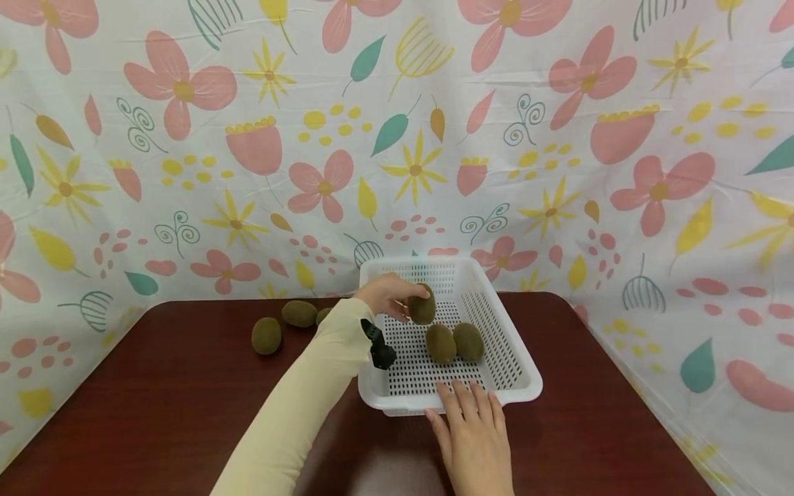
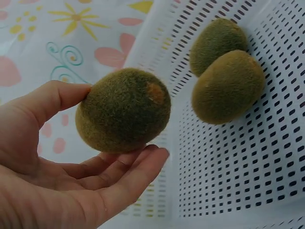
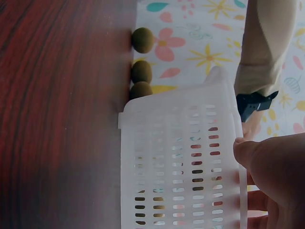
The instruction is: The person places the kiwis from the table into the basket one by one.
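My left hand (image 1: 389,295) holds a brown fuzzy kiwi (image 2: 125,109) between thumb and fingers, up over the far left part of a white plastic basket (image 1: 511,331). Two more kiwis, one (image 1: 441,344) beside the other (image 1: 469,342), lie together on the basket's slotted floor. At the near rim is my right hand (image 1: 474,441), its fingers over the edge and its thumb on the outer side, as the right wrist view (image 3: 274,167) shows.
Left of the basket, a kiwi (image 1: 267,336) and another kiwi (image 1: 300,313) rest on the dark red-brown table (image 1: 186,406); a third kiwi (image 1: 322,315) is partly hidden by the left sleeve. A flower-print curtain (image 1: 409,138) hangs behind the table.
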The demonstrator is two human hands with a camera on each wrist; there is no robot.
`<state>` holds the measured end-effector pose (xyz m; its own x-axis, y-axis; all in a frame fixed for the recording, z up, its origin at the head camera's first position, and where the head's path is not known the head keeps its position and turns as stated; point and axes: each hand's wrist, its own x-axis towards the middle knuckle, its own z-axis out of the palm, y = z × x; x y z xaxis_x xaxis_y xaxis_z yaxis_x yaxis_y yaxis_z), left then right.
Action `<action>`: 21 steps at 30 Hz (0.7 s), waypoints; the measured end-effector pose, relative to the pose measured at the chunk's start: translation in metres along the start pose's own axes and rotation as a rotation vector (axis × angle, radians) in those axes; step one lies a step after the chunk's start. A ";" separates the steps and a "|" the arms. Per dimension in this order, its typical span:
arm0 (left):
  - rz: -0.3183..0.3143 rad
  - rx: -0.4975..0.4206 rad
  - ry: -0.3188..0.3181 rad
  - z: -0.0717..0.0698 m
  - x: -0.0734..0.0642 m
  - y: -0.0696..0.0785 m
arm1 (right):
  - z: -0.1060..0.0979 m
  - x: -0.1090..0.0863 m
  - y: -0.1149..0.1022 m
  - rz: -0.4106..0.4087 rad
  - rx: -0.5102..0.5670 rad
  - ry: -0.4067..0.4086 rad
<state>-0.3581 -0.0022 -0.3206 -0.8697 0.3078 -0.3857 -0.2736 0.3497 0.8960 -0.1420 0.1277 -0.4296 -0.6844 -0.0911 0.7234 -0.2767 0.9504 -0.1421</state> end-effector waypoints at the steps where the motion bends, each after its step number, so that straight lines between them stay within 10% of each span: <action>1: -0.002 0.021 -0.004 0.002 0.001 -0.001 | 0.000 0.000 0.000 0.002 0.000 -0.006; 21: -0.152 0.240 -0.018 0.017 0.006 -0.016 | -0.001 0.000 0.001 0.002 -0.003 -0.032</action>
<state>-0.3520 0.0091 -0.3411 -0.8181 0.2507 -0.5176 -0.2937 0.5916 0.7508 -0.1413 0.1289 -0.4292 -0.7064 -0.0986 0.7009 -0.2733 0.9515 -0.1416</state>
